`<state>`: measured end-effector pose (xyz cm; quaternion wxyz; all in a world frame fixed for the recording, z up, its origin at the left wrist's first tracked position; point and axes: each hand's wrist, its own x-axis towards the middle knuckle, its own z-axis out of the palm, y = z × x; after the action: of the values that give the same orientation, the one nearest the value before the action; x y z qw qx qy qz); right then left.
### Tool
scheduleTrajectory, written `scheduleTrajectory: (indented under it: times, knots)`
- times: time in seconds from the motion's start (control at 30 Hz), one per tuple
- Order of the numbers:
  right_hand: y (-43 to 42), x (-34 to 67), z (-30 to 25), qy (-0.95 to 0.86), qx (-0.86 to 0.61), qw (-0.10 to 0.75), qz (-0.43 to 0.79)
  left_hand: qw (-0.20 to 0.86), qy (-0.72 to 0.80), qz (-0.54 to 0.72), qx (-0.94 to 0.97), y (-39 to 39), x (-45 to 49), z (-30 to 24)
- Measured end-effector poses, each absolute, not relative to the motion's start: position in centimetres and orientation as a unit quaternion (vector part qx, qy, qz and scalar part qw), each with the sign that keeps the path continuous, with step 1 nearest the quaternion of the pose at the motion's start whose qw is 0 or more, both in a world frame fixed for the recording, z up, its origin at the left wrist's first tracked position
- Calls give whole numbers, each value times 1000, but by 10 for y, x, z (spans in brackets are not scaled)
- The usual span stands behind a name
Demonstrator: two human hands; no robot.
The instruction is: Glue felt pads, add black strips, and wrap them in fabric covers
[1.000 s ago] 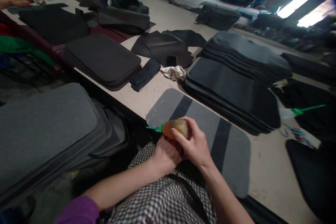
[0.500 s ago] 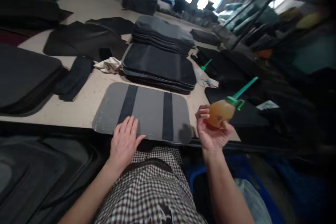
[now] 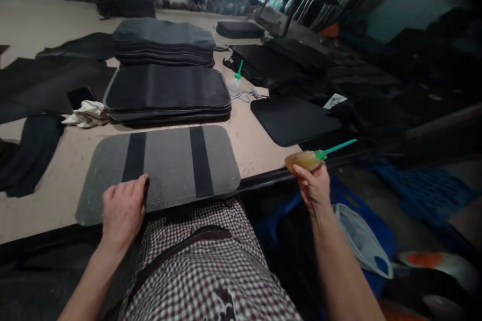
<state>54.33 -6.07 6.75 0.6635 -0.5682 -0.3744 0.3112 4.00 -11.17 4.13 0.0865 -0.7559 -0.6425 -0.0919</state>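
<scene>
A grey panel (image 3: 169, 165) with rounded corners and two black strips (image 3: 201, 163) across it lies at the table's near edge. My left hand (image 3: 123, 208) rests on its near left part, by the lower end of the left black strip (image 3: 134, 155). The fingers are curled in; whatever they may hold is hidden. Off to the right, past the table edge, my right hand (image 3: 316, 183) grips a squeeze bottle (image 3: 302, 160) of amber liquid. The bottle is tipped on its side, its long green nozzle pointing right.
Behind the panel stand stacks of black panels (image 3: 169, 88). A crumpled cloth (image 3: 88, 114) and a black phone-like object (image 3: 80, 96) lie left. A second green-tipped bottle (image 3: 236, 80) and a single black panel (image 3: 293, 120) are right. A blue crate (image 3: 376, 241) is below.
My view has swung right. My left hand has gone from lying flat to curled fingers. My right hand has turned, tipping the bottle from nearly upright onto its side.
</scene>
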Motion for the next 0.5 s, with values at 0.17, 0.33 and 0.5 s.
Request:
scheduleTrajectory:
  times: [0.17, 0.33, 0.5]
  knots:
    - [-55, 557, 50, -433, -602, 630, 231, 91, -658, -101, -740, -99, 32, 45]
    - [-50, 571, 39, -449, -619, 619, 181, 85, -632, -161, -753, -96, 35, 46]
    - [-36, 600, 35, -426, -694, 577, 71, -50, -527, -233, -816, -80, 71, 47]
